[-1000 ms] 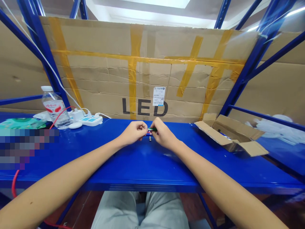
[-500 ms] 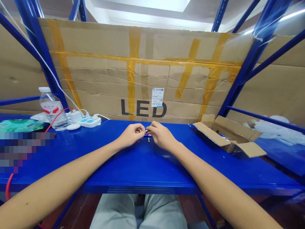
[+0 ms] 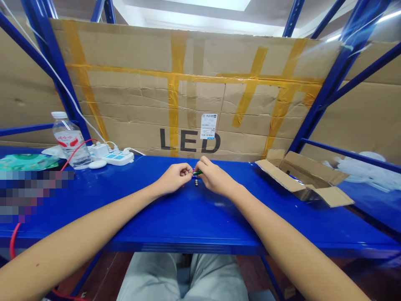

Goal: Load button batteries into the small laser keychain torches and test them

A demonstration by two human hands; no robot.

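Note:
Over the middle of the blue tabletop, my right hand (image 3: pixel 213 173) is closed in a pinch around a slim shiny green tube (image 3: pixel 197 172). Curled and closed, the fingers of my left hand (image 3: pixel 175 177) meet the tube's left end; whether they grip it or a small part there is hidden. Blue and purple shiny bits show right beside the tube, partly covered by my fingers. Just below, a few tiny round dark pieces (image 3: pixel 196 182) lie in a short row on the table, too small to name for sure.
At the left stand a water bottle (image 3: pixel 70 142), a white power strip (image 3: pixel 119 157) with plugs, and a red cable (image 3: pixel 67 162). An open cardboard box (image 3: pixel 305 171) sits at the right. A large taped cardboard sheet (image 3: pixel 140 104) walls off the table's back edge.
The green tube shows more clearly between my hands, which have stayed almost in place. The right fingers have shifted slightly. The whole view has moved a little.

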